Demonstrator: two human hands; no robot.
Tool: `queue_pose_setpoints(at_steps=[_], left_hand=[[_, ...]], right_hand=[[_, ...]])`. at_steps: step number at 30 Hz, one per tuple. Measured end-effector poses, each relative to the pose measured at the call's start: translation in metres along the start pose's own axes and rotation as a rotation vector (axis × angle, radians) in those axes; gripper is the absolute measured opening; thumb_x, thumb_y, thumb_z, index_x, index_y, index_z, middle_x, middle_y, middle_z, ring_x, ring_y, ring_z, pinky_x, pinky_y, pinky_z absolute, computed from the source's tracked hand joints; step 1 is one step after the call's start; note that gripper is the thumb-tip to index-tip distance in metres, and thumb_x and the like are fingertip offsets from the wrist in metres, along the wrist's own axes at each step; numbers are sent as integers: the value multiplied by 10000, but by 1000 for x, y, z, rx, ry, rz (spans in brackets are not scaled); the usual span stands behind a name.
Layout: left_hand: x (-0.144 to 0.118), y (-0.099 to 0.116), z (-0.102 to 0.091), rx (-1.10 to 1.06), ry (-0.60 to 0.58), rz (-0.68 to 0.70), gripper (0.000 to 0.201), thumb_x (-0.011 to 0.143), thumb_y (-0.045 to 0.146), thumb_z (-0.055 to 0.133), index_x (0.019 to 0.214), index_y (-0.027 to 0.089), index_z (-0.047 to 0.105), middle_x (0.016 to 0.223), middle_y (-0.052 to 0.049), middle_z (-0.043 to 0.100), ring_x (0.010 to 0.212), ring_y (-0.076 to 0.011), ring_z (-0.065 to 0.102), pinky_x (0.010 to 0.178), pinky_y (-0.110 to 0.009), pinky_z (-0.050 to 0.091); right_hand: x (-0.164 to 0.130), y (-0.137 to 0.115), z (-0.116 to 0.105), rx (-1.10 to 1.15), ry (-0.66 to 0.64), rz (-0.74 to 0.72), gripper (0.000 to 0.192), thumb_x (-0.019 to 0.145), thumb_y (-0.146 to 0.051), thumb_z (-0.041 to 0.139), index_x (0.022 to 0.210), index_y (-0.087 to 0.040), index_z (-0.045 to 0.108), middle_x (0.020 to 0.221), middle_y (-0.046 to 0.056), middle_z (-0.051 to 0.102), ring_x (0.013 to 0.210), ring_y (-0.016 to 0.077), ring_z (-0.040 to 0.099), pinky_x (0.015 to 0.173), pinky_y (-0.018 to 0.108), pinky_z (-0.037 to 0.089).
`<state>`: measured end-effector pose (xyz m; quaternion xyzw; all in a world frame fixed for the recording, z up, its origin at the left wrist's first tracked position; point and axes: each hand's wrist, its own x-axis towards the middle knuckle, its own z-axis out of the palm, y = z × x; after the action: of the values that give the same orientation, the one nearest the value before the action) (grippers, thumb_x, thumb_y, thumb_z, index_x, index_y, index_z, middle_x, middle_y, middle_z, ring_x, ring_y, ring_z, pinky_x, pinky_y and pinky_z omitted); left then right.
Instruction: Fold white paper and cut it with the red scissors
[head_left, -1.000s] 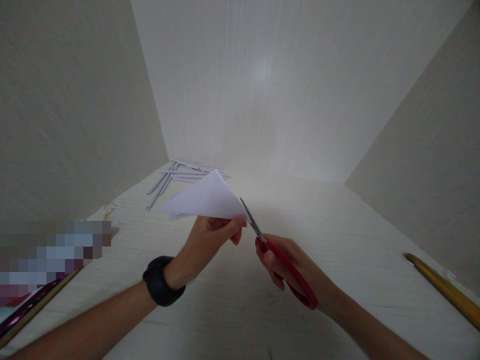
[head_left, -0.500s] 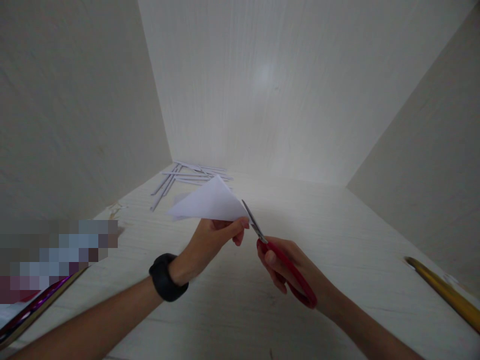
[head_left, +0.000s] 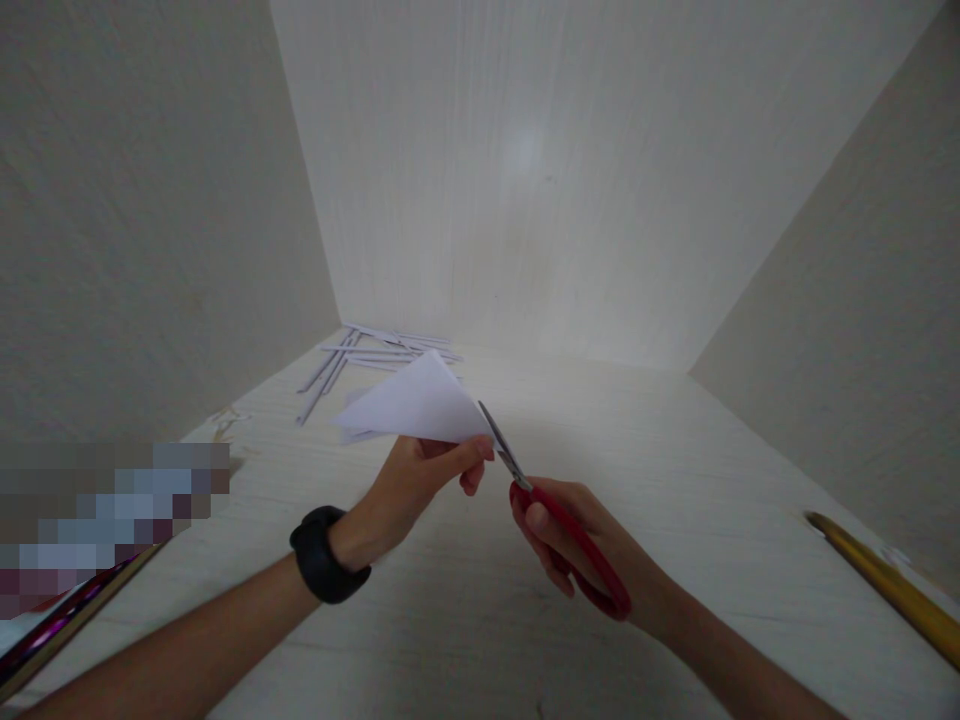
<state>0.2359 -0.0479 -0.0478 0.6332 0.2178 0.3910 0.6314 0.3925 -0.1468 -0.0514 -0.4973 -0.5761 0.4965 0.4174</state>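
My left hand (head_left: 420, 480), with a black band on its wrist, pinches a folded white paper triangle (head_left: 411, 406) by its near right corner and holds it above the table. My right hand (head_left: 577, 540) grips red-handled scissors (head_left: 559, 530). Their metal blades (head_left: 499, 445) point up and left and meet the paper's edge right beside my left fingertips.
A pile of thin white paper strips (head_left: 375, 352) lies at the back left of the pale wooden table (head_left: 675, 460). A yellow ruler-like stick (head_left: 889, 585) lies at the right edge. A dark-edged board (head_left: 60, 620) sits at the left, beside a blurred patch. Walls close in on three sides.
Both hands and the paper have barely shifted; the paper and scissors sit slightly lower than half a second ago, with the blades still at the paper's corner.
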Motion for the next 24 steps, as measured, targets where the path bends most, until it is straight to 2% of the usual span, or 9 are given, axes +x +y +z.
queue_pose_setpoints(at_steps=[15,20,24], left_hand=[[1,6,-3,51,-74,-2,388,820,363,627,505,168,512,511,37,503,510,-84,448,525,-229,363],[1,7,-3,46,-34,44,439,853,347,582,464,173,476,494,38,477,517,-85,452,559,-237,367],[1,6,-3,23,-21,44,400,849,310,588,483,175,497,474,47,474,501,-80,441,540,-233,353]], right_hand=[[1,3,-1,-38,41,-15,425,843,-554,525,651,-177,477,438,-75,402,332,49,350,333,153,289],[1,5,-2,-22,34,-24,424,852,-541,528,642,-178,462,434,-79,392,338,44,336,340,150,283],[0,4,-1,-26,27,-24,429,839,-547,544,636,-179,460,432,-79,393,337,44,343,338,149,281]])
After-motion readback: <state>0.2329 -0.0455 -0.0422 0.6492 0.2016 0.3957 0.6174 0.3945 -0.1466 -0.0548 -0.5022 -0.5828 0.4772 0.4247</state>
